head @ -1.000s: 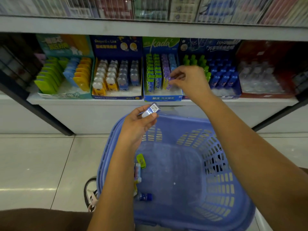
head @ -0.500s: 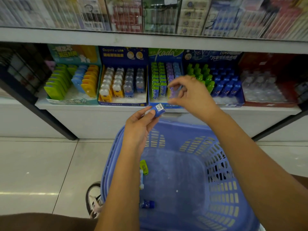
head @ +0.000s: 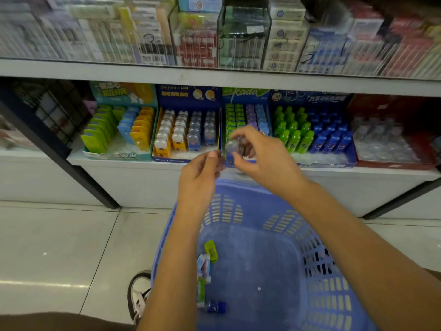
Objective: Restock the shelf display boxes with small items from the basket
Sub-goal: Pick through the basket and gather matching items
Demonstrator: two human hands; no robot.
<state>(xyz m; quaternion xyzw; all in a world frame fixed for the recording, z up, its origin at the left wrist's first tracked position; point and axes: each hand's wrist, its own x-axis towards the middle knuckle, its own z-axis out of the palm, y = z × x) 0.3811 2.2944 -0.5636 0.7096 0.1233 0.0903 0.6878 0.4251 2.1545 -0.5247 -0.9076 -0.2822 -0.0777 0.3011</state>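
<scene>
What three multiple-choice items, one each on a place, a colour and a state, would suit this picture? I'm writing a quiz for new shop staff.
1. Where is the blue basket?
A) on the upper shelf
B) below the lower shelf, in front of the person
C) inside a display box

2. What colours are the bottle-shaped items to the right of the Kada box?
A) red and yellow
B) black and white
C) green and blue

3. What is the right hand doing?
A) pinching a small blurred item
B) hanging idle
C) lying flat on the floor

Answers:
1 B: the basket's rim sits under the lower shelf's front edge, between the person's forearms.
2 C: green rows stand to the left and blue rows to the right in that box.
3 A: the right hand's thumb and fingers close round the item in front of the Kada box.
</scene>
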